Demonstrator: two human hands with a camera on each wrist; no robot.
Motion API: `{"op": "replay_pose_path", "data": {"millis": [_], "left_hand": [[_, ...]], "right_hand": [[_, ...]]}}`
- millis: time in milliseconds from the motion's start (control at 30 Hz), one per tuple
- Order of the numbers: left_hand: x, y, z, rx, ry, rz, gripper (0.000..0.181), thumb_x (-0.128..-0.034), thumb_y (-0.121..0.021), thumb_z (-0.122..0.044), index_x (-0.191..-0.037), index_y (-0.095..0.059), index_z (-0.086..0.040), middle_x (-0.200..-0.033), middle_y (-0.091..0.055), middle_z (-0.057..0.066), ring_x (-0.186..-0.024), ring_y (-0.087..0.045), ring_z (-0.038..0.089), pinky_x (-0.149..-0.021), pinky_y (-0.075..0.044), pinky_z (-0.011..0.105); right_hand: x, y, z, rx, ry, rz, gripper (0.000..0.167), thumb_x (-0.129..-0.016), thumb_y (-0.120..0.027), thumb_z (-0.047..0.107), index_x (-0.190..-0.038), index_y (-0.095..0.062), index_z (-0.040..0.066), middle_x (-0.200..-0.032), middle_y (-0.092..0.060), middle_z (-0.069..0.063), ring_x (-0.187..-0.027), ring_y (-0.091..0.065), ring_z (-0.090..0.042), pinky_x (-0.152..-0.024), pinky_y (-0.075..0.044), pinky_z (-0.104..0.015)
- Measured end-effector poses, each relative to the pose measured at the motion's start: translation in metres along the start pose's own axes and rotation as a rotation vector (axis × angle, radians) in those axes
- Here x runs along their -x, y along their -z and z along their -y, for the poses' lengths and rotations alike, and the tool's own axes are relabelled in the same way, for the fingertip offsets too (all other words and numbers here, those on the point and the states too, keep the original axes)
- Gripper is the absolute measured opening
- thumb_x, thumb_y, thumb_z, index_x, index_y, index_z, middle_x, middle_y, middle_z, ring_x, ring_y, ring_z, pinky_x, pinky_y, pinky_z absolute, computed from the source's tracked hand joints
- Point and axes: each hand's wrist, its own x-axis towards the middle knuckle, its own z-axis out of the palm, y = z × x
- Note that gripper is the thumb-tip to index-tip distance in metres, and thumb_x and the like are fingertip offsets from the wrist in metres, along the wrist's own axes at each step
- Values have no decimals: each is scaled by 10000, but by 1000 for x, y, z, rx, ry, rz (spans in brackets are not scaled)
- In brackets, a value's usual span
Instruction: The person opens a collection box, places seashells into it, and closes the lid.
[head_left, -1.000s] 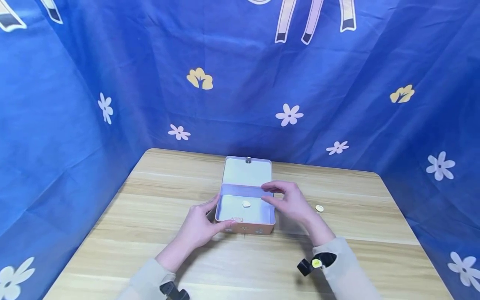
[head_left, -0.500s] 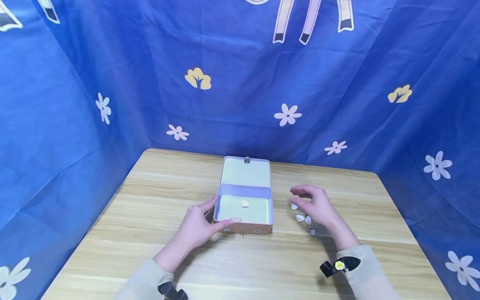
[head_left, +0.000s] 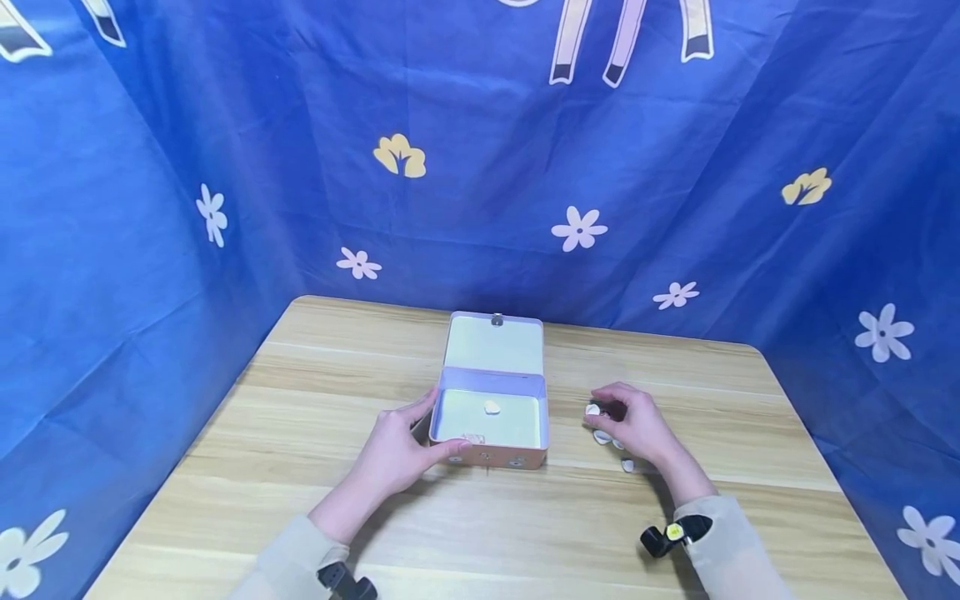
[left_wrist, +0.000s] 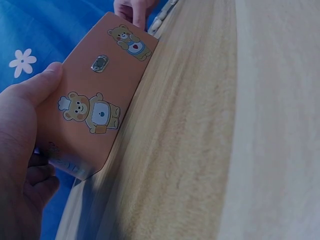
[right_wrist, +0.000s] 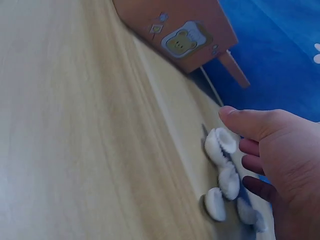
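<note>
My left hand (head_left: 397,450) holds the left front corner of a hinged tin box (head_left: 491,457), thumb along its front. The tin's lid (head_left: 495,343) is up and leans back; a single white seashell (head_left: 491,407) lies inside. In the left wrist view, the orange tin (left_wrist: 82,100) shows bear pictures and a small metal catch. Right of the tin, my right hand (head_left: 636,423) is low over several white seashells (head_left: 602,437). Its thumb and bent fingers lie around one shell (right_wrist: 226,141); the right wrist view shows no firm grip on it.
The wooden table (head_left: 330,358) bears the tin and the loose shells. A blue patterned cloth (head_left: 480,167) hangs behind the table and along both sides. Another shell (head_left: 627,465) lies nearest the right wrist.
My right hand has moved from over the tin to the shells on the right, lowered, and brought its fingers closer around one. My left hand has stayed on the tin.
</note>
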Motion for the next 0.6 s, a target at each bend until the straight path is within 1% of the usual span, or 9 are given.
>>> {"op": "replay_pose_path", "data": {"millis": [200,300,400,467,600], "left_hand": [[0,0,-1,-11,3,3,1079,-731,-909,-639,-1525,-529,-14,-1473,-556,173,-497,-379,76,-935,-538,423],[0,0,-1,-7,4,6,1083,-734,-903,-645,-1533,-521,-22,-1466,-556,197,-453,-343,46,-937,-538,421],[0,-1,0,0,1,7,1082,-739,-899,-646,-1541,-515,-29,-1460,-557,215,-381,-311,18,-933,-544,421],[0,-1,1,-1,0,5,1081,-740,-895,-652,-1541,-515,-33,-1466,-559,199,-374,-320,18,-932,-545,420],[0,-2,2,-14,-2,-2,1082,-737,-889,-665,-1535,-522,-34,-1488,-557,136,-442,-374,51,-932,-539,415]], "right_hand": [[2,-3,-9,23,5,-4,429,-843,-926,215,-1193,-772,21,-1153,-742,-35,-1049,-675,-222,-921,-557,-437],[3,-4,-11,25,9,-1,421,-837,-932,223,-1179,-780,30,-1139,-726,-10,-1063,-662,-213,-939,-548,-432],[3,-4,-14,25,13,-1,371,-836,-933,216,-1135,-794,47,-1109,-703,12,-1052,-651,-202,-933,-549,-414],[3,-5,-15,30,16,-1,323,-842,-928,214,-1100,-802,65,-1090,-689,29,-1031,-644,-190,-911,-551,-399],[2,-6,-17,48,25,5,260,-865,-908,217,-1069,-808,90,-1076,-681,44,-1014,-635,-178,-886,-542,-376]]}}
